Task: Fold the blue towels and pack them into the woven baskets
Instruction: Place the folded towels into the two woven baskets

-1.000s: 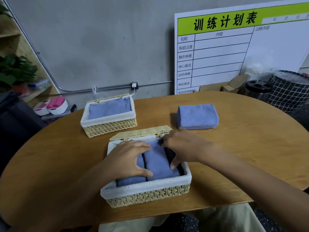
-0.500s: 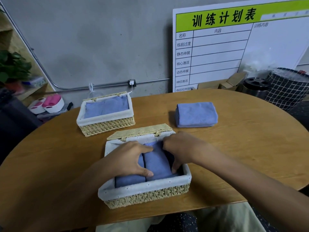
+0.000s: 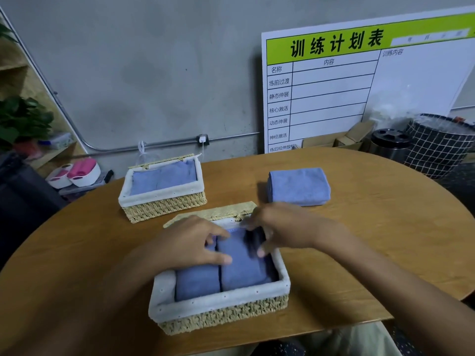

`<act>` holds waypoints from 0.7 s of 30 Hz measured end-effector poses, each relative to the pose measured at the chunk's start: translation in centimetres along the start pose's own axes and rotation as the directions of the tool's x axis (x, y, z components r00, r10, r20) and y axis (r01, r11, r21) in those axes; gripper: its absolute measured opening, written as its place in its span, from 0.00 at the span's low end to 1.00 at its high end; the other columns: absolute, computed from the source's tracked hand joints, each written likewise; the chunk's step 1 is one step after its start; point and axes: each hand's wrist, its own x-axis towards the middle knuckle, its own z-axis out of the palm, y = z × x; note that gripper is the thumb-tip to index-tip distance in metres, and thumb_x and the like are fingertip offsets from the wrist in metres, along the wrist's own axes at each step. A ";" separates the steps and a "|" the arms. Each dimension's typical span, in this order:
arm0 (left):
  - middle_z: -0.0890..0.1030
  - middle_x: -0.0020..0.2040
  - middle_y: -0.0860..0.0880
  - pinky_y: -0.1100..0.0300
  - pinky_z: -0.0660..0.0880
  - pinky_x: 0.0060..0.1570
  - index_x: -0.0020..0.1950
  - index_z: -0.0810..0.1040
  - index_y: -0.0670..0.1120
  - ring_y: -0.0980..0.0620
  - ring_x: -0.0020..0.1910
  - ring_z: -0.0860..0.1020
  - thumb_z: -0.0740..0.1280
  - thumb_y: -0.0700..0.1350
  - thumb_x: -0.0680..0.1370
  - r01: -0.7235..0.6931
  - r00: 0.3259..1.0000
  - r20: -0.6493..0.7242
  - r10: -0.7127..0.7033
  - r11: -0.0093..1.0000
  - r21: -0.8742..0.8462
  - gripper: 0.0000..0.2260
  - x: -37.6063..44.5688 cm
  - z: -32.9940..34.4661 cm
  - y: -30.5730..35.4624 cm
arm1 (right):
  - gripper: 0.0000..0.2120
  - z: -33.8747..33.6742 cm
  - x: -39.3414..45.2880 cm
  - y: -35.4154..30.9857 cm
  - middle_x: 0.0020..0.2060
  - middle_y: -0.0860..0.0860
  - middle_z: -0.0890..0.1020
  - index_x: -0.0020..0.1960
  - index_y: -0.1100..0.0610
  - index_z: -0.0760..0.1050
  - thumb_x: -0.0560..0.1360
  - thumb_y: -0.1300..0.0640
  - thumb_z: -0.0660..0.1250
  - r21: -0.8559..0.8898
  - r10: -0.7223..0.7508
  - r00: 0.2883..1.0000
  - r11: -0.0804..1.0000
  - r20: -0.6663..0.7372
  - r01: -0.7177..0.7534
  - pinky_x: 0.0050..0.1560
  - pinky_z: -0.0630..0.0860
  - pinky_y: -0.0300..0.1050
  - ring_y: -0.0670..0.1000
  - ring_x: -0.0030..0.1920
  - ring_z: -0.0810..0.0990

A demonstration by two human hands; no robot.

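Note:
A woven basket (image 3: 226,316) with a white liner stands at the table's near edge. Two folded blue towels (image 3: 221,273) lie side by side inside it. My left hand (image 3: 190,242) presses flat on the left towel, thumb reaching onto the right one. My right hand (image 3: 280,227) rests over the far right part of the basket, fingers spread and blurred, touching the right towel. A second woven basket (image 3: 164,205) holding blue towels (image 3: 164,176) stands behind on the left. One more folded blue towel (image 3: 299,186) lies loose on the table at the back right.
The round wooden table (image 3: 372,240) has bare surface on the right and left. The near basket's woven lid (image 3: 213,211) lies open behind it. A white schedule board (image 3: 359,86) leans on the wall. A checked bin (image 3: 442,145) stands at the far right.
My right hand has lifted slightly and its fingers have spread over the right towel. The left hand stays pressed on the left towel. The view has shifted a little.

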 end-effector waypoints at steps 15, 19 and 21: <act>0.83 0.40 0.44 0.54 0.72 0.44 0.38 0.82 0.44 0.51 0.37 0.76 0.67 0.52 0.80 0.040 0.983 0.184 0.009 0.965 -0.259 0.15 19.4 1.1 8.9 | 0.20 -1.9 5.5 20.1 0.63 0.54 0.79 0.68 0.55 0.75 0.78 0.52 0.69 0.162 0.391 0.912 0.915 -0.126 -0.370 0.57 0.69 0.42 0.56 0.63 0.77; 0.78 0.59 0.34 0.52 0.68 0.49 0.62 0.76 0.34 0.38 0.57 0.77 0.57 0.58 0.84 0.182 0.960 0.228 -0.162 0.981 -0.071 0.26 21.2 2.5 10.0 | 0.21 -1.0 6.8 21.6 0.64 0.55 0.79 0.69 0.53 0.74 0.78 0.48 0.68 0.218 0.405 0.905 0.902 -0.131 -0.372 0.61 0.69 0.46 0.56 0.64 0.75; 0.79 0.62 0.38 0.53 0.69 0.53 0.64 0.76 0.38 0.40 0.61 0.76 0.56 0.61 0.83 0.225 0.959 0.188 -0.213 0.974 -0.041 0.27 21.9 3.1 9.3 | 0.20 -0.5 6.9 22.2 0.63 0.55 0.80 0.68 0.53 0.74 0.78 0.47 0.67 0.237 0.428 0.889 0.891 -0.161 -0.386 0.62 0.71 0.47 0.58 0.64 0.75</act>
